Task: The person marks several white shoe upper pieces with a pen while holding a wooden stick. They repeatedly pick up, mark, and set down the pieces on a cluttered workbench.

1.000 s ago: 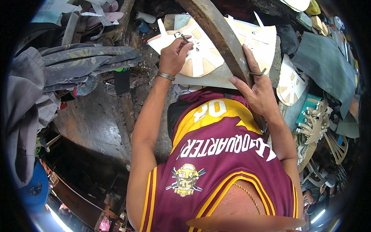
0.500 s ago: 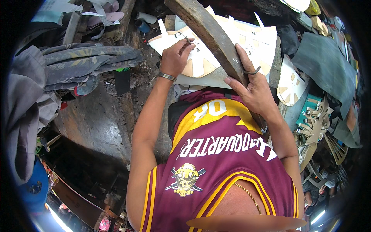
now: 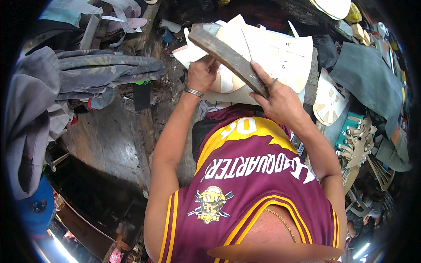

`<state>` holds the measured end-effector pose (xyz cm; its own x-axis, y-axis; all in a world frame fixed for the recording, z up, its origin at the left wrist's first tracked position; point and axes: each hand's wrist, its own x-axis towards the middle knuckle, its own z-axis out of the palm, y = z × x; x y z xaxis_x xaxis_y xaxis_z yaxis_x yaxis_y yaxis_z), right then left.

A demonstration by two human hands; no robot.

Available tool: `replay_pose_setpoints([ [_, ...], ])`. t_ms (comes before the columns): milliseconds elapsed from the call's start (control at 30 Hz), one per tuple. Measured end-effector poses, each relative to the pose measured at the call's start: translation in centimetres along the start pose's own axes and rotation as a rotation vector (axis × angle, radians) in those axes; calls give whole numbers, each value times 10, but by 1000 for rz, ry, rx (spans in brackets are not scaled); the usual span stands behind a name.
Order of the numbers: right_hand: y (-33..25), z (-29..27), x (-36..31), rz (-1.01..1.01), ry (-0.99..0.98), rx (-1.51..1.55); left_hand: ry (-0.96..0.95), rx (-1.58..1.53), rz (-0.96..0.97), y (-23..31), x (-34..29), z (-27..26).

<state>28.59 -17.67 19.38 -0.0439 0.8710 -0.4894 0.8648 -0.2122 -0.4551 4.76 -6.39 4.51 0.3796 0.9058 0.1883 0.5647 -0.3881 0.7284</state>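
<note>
In my right hand (image 3: pixel 280 98) is the near end of a long, worn, brown-grey bar (image 3: pixel 226 55); whether it is wood or metal I cannot tell. A thin dark curved piece of metal (image 3: pixel 272 82) sits at that hand's fingers. The bar slants up to the left, its far part over the fingertips of my left hand (image 3: pixel 201 76). That hand is closed in a pinch; the small dark metal tool seen in it earlier is hidden now. Under both hands lie overlapping white and tan sheets (image 3: pixel 291 61) with cut-out shapes, on a pale board (image 3: pixel 239 97).
A similar cut-out piece (image 3: pixel 329 98) lies to the right, beside a dark green-grey sheet (image 3: pixel 368 74) and a bundle of beige straps with buckles (image 3: pixel 355 136). Grey cloth (image 3: pixel 109 68) covers the left. A small blue container (image 3: pixel 165 35) stands at the back left.
The bar has swung lower and nearer, its far end now by my left hand. My left hand has shifted slightly nearer, and its metal tool has gone from sight. The sheets have shifted a little.
</note>
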Motion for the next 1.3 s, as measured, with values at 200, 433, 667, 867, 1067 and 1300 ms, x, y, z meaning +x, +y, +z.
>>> replay_pose_setpoints([
  [200, 24, 19, -11, -189, 334, 322, 86, -426, -240, 2, 5, 7],
  [433, 81, 28, -27, 17, -179, 583, 453, -456, -477, -55, 17, -35],
  [667, 84, 68, -20, -166, -247, 410, 234, -840, -800, -88, 5, -40],
  [867, 73, 72, -30, -75, -77, 312, 283, -700, -334, -7, 55, -84],
  [1067, 78, 76, -46, -99, 49, 88, 58, -983, -66, 129, 90, -110],
  [1300, 98, 61, -60, -213, 126, 287, -50, -1321, -66, 141, 112, -63],
])
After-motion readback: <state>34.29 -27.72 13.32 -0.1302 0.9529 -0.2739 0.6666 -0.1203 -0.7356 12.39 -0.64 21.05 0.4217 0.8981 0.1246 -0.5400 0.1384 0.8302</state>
